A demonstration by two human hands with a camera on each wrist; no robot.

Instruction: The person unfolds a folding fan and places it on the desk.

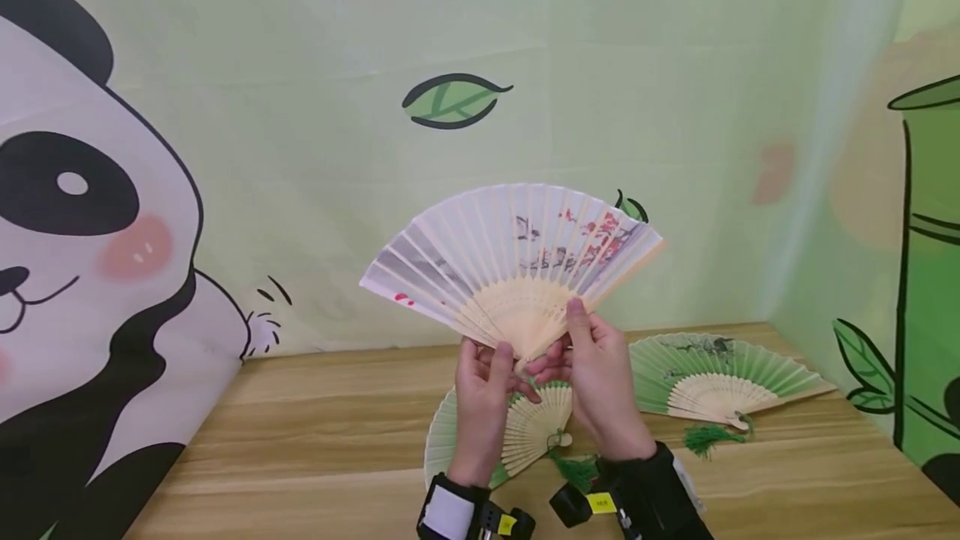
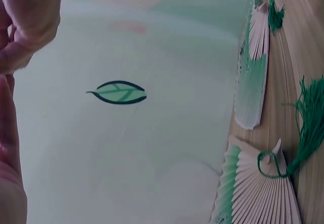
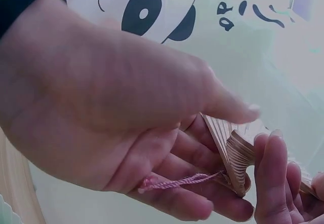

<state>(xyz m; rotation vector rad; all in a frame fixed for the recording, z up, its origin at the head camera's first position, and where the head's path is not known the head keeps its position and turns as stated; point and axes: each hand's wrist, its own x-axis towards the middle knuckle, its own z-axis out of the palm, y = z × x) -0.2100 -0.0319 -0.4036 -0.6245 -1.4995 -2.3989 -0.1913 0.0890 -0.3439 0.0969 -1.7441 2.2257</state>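
Raised above the table is a spread folding fan (image 1: pixel 480 232), pale lilac-white with grey and red floral printing and light wooden ribs. My left hand (image 1: pixel 480 398) pinches its ribs near the lower left. On the other side, my right hand (image 1: pixel 606 382) grips the outer rib, thumb on the front and fingers behind. A pink cord (image 3: pixel 182 182) hangs from the fan's pivot against the right fingers. In the left wrist view the fan itself does not show, only parts of hands at the left edge.
Two spread green fans lie on the wooden table (image 1: pixel 315 423): one (image 1: pixel 441 440) below my hands, partly hidden by the left arm, another (image 1: pixel 652 365) at the right. Each has a green tassel, such as this tassel (image 1: pixel 708 438). A printed panda backdrop (image 1: pixel 315 148) stands behind.
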